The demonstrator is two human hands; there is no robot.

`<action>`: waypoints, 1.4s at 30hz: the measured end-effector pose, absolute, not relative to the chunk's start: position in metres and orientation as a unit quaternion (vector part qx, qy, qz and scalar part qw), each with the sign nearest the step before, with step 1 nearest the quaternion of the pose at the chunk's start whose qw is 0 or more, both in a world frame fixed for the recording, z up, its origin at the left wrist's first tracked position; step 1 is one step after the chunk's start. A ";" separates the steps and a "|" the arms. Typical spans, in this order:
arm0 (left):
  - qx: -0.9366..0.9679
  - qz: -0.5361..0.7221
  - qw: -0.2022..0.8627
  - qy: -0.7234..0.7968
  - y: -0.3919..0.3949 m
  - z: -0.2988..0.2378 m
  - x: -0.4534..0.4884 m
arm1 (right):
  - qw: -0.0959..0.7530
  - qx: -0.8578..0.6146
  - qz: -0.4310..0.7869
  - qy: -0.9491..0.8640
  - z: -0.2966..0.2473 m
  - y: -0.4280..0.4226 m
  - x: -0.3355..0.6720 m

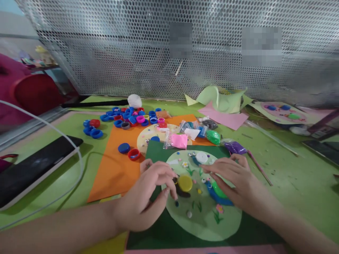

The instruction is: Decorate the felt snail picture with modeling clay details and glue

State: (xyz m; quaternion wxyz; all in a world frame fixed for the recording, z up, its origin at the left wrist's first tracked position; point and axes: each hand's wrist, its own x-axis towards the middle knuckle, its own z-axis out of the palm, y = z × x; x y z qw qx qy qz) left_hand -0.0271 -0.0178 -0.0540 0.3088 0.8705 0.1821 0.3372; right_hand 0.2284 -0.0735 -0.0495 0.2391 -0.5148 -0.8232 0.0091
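Observation:
A pale green paper circle (203, 218) lies on a dark green sheet (164, 233) in front of me, covered with small clay flowers, googly eyes, a yellow bottle cap (185, 183), a white cap (201, 157) and a blue-green clay shape (218, 195). My left hand (148, 197) hovers over the circle's left side, fingers curled down, fingertips by the yellow cap and a dark clay piece (182, 193). My right hand (233, 180) lies flat on the circle's right side, fingers stretched toward the middle.
Orange paper (116, 169) holds several blue, red and pink bottle caps (127, 118). Bags of coloured clay (196, 135) lie behind the circle. A dark tablet (34, 165) with a white cable sits left. A perforated metal screen (169, 49) stands at the back. Paper scraps are far right.

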 end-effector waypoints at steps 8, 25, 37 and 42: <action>0.876 0.343 0.239 0.241 -0.009 -0.054 -0.026 | 0.122 -0.583 -0.112 -0.795 -0.025 -0.030 0.209; 0.855 0.356 0.202 0.318 0.005 -0.060 -0.026 | 0.131 -0.681 -0.129 -0.708 -0.064 0.015 0.274; 0.817 0.374 0.268 0.349 0.016 -0.044 -0.018 | 0.249 -0.467 -0.114 -0.841 -0.019 -0.027 0.208; 0.792 0.366 0.324 0.365 0.016 -0.044 -0.017 | 0.255 -0.423 -0.100 -0.864 -0.020 -0.030 0.198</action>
